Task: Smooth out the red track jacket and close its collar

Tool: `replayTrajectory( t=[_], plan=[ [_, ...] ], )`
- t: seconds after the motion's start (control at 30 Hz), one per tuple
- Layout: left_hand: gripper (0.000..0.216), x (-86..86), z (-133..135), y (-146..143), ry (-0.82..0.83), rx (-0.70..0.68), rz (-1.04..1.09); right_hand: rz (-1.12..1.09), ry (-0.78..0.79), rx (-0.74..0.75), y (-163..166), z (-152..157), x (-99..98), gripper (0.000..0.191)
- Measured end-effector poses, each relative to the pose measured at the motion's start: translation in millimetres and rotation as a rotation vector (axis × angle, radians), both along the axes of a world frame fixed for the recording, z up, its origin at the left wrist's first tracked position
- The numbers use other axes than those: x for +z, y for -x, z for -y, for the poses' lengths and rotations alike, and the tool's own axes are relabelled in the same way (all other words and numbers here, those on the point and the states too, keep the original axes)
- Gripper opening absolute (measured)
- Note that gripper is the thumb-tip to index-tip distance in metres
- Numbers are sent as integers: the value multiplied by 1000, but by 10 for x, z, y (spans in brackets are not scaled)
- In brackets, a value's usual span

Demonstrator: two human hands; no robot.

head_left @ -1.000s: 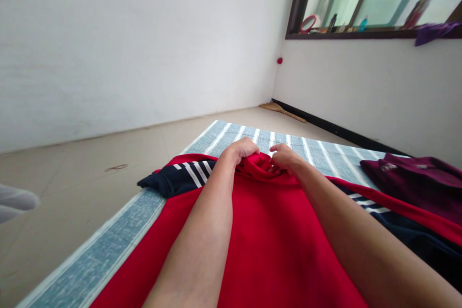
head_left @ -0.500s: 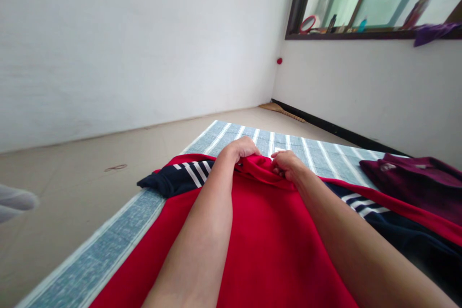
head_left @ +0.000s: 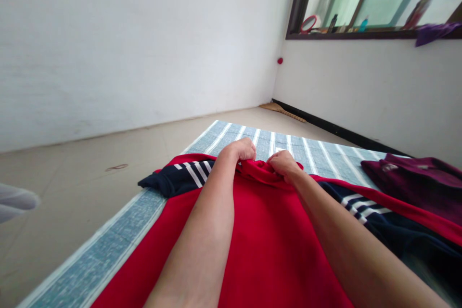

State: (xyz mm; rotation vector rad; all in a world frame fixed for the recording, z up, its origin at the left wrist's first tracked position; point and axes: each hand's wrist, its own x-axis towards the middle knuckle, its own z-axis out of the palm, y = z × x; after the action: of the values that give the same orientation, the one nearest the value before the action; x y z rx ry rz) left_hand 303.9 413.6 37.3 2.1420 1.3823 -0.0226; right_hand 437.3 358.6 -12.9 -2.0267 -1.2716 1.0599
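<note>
A red jacket point(head_left: 267, 231) with dark navy sleeve parts and white stripes lies spread over a blue-and-white striped cloth point(head_left: 97, 245). At its far end the red collar is bunched up. My left hand point(head_left: 242, 149) is closed on the left side of that collar, its fingertips partly hidden behind the fabric. On the collar's right side, my right hand point(head_left: 283, 163) pinches the cloth with bent fingers. The left navy sleeve point(head_left: 180, 178) lies folded near the cloth's left edge; the right one point(head_left: 397, 221) stretches beneath my right forearm.
A folded maroon garment point(head_left: 418, 178) lies on the right of the striped cloth. Tiled floor point(head_left: 72, 187) with a thin looped cord point(head_left: 116, 167) is on the left. White walls meet behind, with a window ledge point(head_left: 361, 33) holding a round mirror point(head_left: 308, 24) and bottles.
My right hand has shifted slightly on the collar, its fingers now closed over the fabric. The collar's right part is spread a little wider. My left hand has barely moved.
</note>
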Motion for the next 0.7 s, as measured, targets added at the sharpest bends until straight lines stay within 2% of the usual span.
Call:
replayTrajectory(
  t=[0.13, 0.23, 0.3, 0.47, 0.57, 0.7],
  plan=[
    [19, 32, 26, 0, -13, -14, -11, 72, -51, 158, -70, 85, 84, 14],
    [13, 33, 15, -10, -22, -18, -12, 184, -97, 229, -89, 92, 110, 20],
    [10, 28, -3, -16, -22, -17, -7, 281, -125, 245, -75, 65, 93, 18],
    [30, 37, -26, -15, -13, -76, -21, 429, -138, 277, -42, 14, 61, 20],
    [27, 52, -13, -25, -27, -154, -101, 459, -140, 305, -50, 32, 82, 20],
    [20, 75, 10, -72, -70, -163, -173, 491, -137, 309, -57, 46, 84, 22]
  ],
)
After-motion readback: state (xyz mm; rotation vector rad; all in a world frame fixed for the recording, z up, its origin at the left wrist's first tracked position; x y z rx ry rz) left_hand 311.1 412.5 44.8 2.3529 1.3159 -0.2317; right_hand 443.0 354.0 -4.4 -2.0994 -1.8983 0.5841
